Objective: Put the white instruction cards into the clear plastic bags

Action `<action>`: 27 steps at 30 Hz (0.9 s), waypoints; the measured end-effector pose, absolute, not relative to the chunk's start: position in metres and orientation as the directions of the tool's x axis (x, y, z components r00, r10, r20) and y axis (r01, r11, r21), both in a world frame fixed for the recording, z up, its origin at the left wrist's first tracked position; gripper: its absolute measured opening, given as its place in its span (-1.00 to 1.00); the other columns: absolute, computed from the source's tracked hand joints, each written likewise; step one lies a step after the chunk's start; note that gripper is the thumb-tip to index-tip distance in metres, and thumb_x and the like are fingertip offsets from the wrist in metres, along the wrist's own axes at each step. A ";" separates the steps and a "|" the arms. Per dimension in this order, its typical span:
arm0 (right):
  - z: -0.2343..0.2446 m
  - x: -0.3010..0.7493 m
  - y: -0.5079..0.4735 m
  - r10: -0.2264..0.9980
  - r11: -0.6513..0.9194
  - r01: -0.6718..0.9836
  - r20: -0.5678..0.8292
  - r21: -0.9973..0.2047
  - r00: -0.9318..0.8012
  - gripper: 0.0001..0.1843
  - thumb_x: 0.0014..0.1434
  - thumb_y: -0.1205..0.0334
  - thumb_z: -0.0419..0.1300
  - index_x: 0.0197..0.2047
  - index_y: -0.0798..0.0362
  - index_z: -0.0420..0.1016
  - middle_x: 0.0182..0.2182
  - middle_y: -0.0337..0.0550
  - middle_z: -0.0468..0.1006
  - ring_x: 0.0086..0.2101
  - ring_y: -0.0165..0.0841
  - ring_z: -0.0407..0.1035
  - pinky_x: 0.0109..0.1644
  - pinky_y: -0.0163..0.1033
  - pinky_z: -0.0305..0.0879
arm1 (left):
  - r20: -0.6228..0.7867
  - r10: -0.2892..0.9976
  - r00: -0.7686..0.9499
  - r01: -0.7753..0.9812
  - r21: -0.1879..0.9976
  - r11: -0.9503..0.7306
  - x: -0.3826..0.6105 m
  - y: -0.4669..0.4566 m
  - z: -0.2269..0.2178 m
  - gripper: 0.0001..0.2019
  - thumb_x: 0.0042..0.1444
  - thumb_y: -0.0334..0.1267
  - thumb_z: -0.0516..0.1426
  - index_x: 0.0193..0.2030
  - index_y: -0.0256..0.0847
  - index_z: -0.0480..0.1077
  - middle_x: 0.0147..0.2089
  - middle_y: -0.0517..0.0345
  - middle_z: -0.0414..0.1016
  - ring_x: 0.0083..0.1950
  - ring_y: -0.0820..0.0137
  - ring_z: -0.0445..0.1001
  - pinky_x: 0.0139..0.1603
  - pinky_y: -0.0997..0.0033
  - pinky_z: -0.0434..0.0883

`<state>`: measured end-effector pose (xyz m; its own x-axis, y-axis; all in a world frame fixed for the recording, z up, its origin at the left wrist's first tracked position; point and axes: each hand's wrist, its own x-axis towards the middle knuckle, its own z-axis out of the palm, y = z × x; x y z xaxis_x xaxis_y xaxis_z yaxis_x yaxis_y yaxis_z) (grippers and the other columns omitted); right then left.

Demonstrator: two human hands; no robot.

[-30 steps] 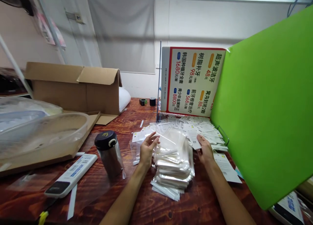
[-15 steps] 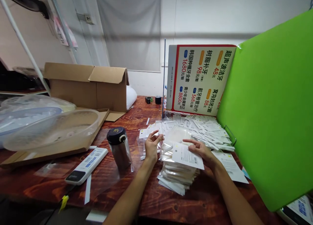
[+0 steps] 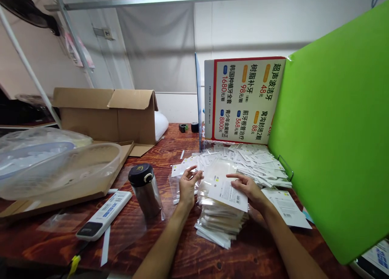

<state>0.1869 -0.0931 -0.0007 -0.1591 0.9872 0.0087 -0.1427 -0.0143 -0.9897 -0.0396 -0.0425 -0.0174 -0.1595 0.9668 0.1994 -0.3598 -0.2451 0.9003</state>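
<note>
A wooden table (image 3: 174,147) stretched to a pale wall (image 3: 249,24), with a green board (image 3: 331,125) standing at right and a sign (image 3: 243,103) beyond. A card (image 3: 227,196) lay over the near part of the bag stack (image 3: 223,220). The right hand (image 3: 251,192) touched its right side, index finger outstretched (whether the others pinched it, I couldn't tell). The left hand (image 3: 187,188) stood left of the stack, fingers loosely curled, thumb apart. A flask (image 3: 146,192) stood farther left; loose cards (image 3: 259,163) lay heaped beyond.

The slim, bare left forearm (image 3: 167,236) and left hand (image 3: 187,188) show at lower centre; right forearm (image 3: 287,236) and right hand (image 3: 251,190), lower right, are equally bare.
</note>
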 end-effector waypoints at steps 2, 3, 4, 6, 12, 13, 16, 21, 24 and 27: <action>-0.002 0.187 -0.092 0.992 0.012 -0.153 0.031 -0.988 -0.119 -0.40 -0.08 -0.04 0.43 0.00 0.06 0.53 -0.46 -0.23 0.51 -0.48 -0.38 0.40 -0.44 -0.32 0.28 | 0.199 0.969 -0.147 -0.331 0.913 -0.238 -0.040 -0.043 -0.017 -0.45 -0.11 -0.09 0.37 0.00 -0.26 0.39 -0.29 0.13 0.53 -0.34 0.39 0.55 -0.27 0.42 0.42; -0.003 0.186 -0.091 0.994 0.027 -0.153 0.042 -0.988 -0.098 -0.41 -0.07 -0.05 0.43 -0.01 0.07 0.53 -0.43 -0.20 0.53 -0.45 -0.35 0.42 -0.42 -0.30 0.30 | 0.202 0.969 -0.139 -0.312 0.920 -0.236 -0.039 -0.043 -0.016 -0.45 -0.10 -0.08 0.36 0.01 -0.26 0.39 -0.28 0.12 0.53 -0.35 0.40 0.54 -0.28 0.43 0.42; -0.005 0.186 -0.090 0.996 0.044 -0.149 0.055 -0.988 -0.073 -0.42 -0.06 -0.06 0.42 -0.02 0.07 0.53 -0.39 -0.17 0.55 -0.42 -0.33 0.44 -0.40 -0.29 0.32 | 0.205 0.970 -0.132 -0.291 0.927 -0.236 -0.039 -0.043 -0.016 -0.46 -0.09 -0.07 0.35 0.01 -0.26 0.39 -0.26 0.11 0.53 -0.37 0.42 0.53 -0.30 0.44 0.42; -0.009 0.184 -0.087 0.996 0.084 -0.122 0.087 -0.989 -0.020 -0.42 -0.03 -0.09 0.40 -0.02 0.08 0.52 -0.33 -0.11 0.57 -0.38 -0.29 0.46 -0.38 -0.26 0.35 | 0.215 0.970 -0.110 -0.250 0.939 -0.237 -0.038 -0.044 -0.015 -0.49 -0.07 -0.05 0.34 -0.01 -0.25 0.41 -0.23 0.09 0.53 -0.39 0.43 0.51 -0.32 0.44 0.41; -0.012 0.176 -0.085 0.974 0.194 -0.025 0.190 -0.981 0.120 -0.41 -0.01 -0.19 0.35 -0.06 0.06 0.44 -0.44 -0.17 0.52 -0.50 -0.31 0.41 -0.53 -0.30 0.27 | 0.314 0.949 0.028 -0.057 0.948 -0.312 -0.034 -0.050 -0.014 -0.63 -0.01 -0.04 0.31 -0.12 -0.24 0.54 -0.16 0.00 0.58 -0.21 0.32 0.50 -0.15 0.35 0.43; -0.010 0.177 -0.086 0.976 0.189 -0.030 0.185 -0.981 0.111 -0.40 -0.01 -0.20 0.35 -0.05 0.05 0.42 -0.44 -0.18 0.51 -0.53 -0.33 0.39 -0.58 -0.32 0.23 | 0.326 0.945 0.036 -0.018 0.945 -0.326 -0.033 -0.050 -0.014 -0.64 -0.01 -0.04 0.31 -0.15 -0.23 0.56 -0.15 -0.01 0.59 -0.19 0.31 0.49 -0.14 0.34 0.42; -0.002 0.183 -0.092 0.985 0.171 -0.084 0.173 -0.982 -0.010 -0.31 -0.04 -0.13 0.40 0.08 0.03 0.38 -0.37 -0.16 0.53 -0.55 -0.37 0.38 -0.58 -0.33 0.24 | 0.311 0.950 0.006 -0.038 0.950 -0.311 -0.034 -0.050 -0.015 -0.63 -0.02 -0.03 0.31 -0.14 -0.23 0.57 -0.11 -0.03 0.59 -0.16 0.29 0.50 -0.11 0.34 0.42; 0.007 0.194 -0.096 0.966 0.154 -0.161 0.183 -0.975 -0.185 -0.32 -0.12 0.15 0.48 0.10 -0.01 0.44 -0.03 -0.07 0.52 -0.17 -0.23 0.47 -0.12 -0.16 0.45 | 0.242 0.969 -0.040 -0.214 0.946 -0.245 -0.035 -0.047 -0.017 -0.57 -0.04 -0.02 0.32 -0.08 -0.25 0.54 -0.10 -0.04 0.59 -0.15 0.29 0.54 -0.14 0.36 0.45; -0.001 0.191 -0.092 0.973 0.184 -0.147 0.202 -0.972 -0.112 -0.45 -0.09 0.16 0.46 -0.01 0.02 0.49 -0.13 -0.09 0.56 -0.20 -0.23 0.49 -0.09 -0.13 0.44 | 0.240 0.971 0.008 -0.198 0.952 -0.234 -0.035 -0.049 -0.018 -0.59 -0.02 -0.03 0.31 -0.09 -0.25 0.55 -0.11 -0.04 0.60 -0.15 0.28 0.55 -0.14 0.35 0.46; -0.009 0.183 -0.088 0.975 0.209 -0.081 0.214 -0.975 -0.055 -0.40 -0.09 0.15 0.45 0.04 0.04 0.45 -0.44 -0.25 0.53 -0.45 -0.34 0.43 -0.31 -0.21 0.40 | 0.264 0.960 0.091 -0.119 0.960 -0.253 -0.033 -0.055 -0.016 -0.63 0.02 -0.02 0.28 -0.11 -0.23 0.58 -0.10 -0.05 0.61 -0.13 0.24 0.55 -0.10 0.32 0.46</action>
<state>0.1829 -0.0875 -0.0087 -0.0552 0.9753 0.2138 -0.0815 0.2090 -0.9745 -0.0328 -0.0549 -0.0163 0.0912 0.9601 0.2642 -0.1191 -0.2529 0.9601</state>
